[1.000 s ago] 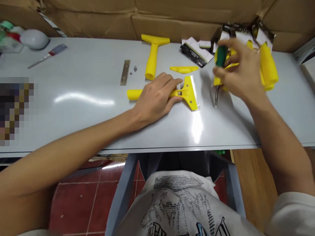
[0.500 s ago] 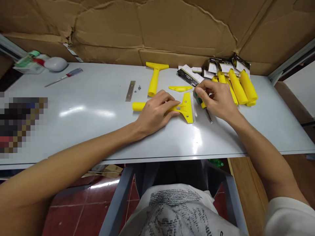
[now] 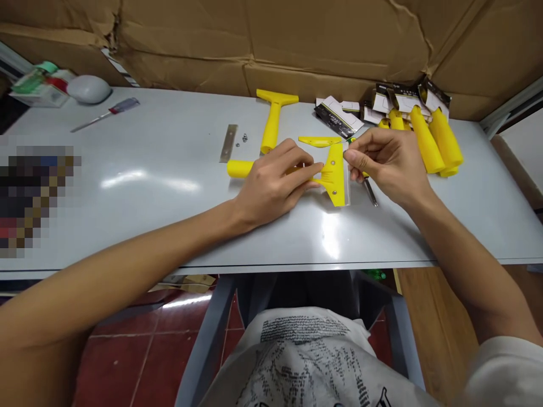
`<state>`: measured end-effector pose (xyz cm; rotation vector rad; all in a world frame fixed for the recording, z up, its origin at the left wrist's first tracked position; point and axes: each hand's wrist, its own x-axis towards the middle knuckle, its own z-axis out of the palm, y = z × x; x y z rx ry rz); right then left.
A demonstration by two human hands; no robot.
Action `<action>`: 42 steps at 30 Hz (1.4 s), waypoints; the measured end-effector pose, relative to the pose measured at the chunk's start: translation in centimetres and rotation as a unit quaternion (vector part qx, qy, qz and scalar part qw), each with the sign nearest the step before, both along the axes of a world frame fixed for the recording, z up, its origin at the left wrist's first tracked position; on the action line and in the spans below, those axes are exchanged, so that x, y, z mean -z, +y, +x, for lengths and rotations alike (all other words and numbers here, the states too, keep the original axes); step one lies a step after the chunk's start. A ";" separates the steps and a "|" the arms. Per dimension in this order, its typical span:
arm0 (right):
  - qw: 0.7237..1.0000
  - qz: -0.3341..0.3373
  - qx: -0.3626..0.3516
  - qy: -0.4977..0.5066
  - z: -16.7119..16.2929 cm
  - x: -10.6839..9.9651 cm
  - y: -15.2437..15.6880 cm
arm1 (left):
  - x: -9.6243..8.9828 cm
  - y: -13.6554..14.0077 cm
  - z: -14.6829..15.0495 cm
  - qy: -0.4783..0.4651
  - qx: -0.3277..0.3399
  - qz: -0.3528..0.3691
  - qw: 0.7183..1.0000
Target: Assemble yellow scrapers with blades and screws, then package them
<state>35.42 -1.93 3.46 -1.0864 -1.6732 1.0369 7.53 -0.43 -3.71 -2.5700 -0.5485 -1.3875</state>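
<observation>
A yellow scraper (image 3: 335,175) lies on the table, its handle pointing left and a thin blade (image 3: 348,189) along its right edge. Two screws sit in its head. My left hand (image 3: 278,183) is wrapped round the handle near the head. At the blade's upper end my right hand (image 3: 388,164) has thumb and forefinger closed together on its edge. Under that hand lies a screwdriver (image 3: 371,192) with a green and yellow handle, mostly hidden. A loose yellow cover strip (image 3: 318,141) rests just behind the scraper head.
Behind my left hand are another yellow scraper handle (image 3: 272,121), a metal blade (image 3: 228,143) and several small screws (image 3: 244,138). Packaged yellow scrapers (image 3: 445,138) pile up at back right, beside printed cards (image 3: 337,117). A second screwdriver (image 3: 108,113) lies far left. Cardboard (image 3: 182,39) backs the table.
My right hand has moved from above the screwdriver handle to the blade's edge, thumb and forefinger now closed there. The scraper has shifted slightly right under my left hand. The view has tilted a little.
</observation>
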 end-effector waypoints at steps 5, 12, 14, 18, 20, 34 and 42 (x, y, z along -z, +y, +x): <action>0.999 0.037 0.010 -0.024 -1.0 0.7 -0.3 | -0.4 -0.5 -0.3 0.023 -0.025 0.029 0.999; 0.957 0.164 0.096 -0.221 1.3 1.8 2.4 | 0.6 4.1 -1.7 -0.008 -0.058 0.042 0.997; 0.920 0.205 0.077 -0.325 1.6 2.3 2.9 | 1.1 5.0 -2.0 -0.037 -0.060 0.031 0.997; 0.867 0.219 0.000 -0.448 0.8 3.2 3.5 | 1.5 5.0 -2.1 -0.050 -0.047 0.029 0.997; 0.849 0.225 -0.027 -0.477 0.2 3.6 3.6 | 1.3 4.4 -1.9 -0.023 -0.052 0.027 0.998; 0.840 0.231 0.012 -0.491 0.7 3.4 3.6 | 0.8 3.6 -1.8 0.044 -0.012 -0.025 0.999; 0.869 0.208 0.021 -0.449 1.5 3.2 3.0 | 0.3 2.7 -2.1 0.091 -0.099 -0.114 0.984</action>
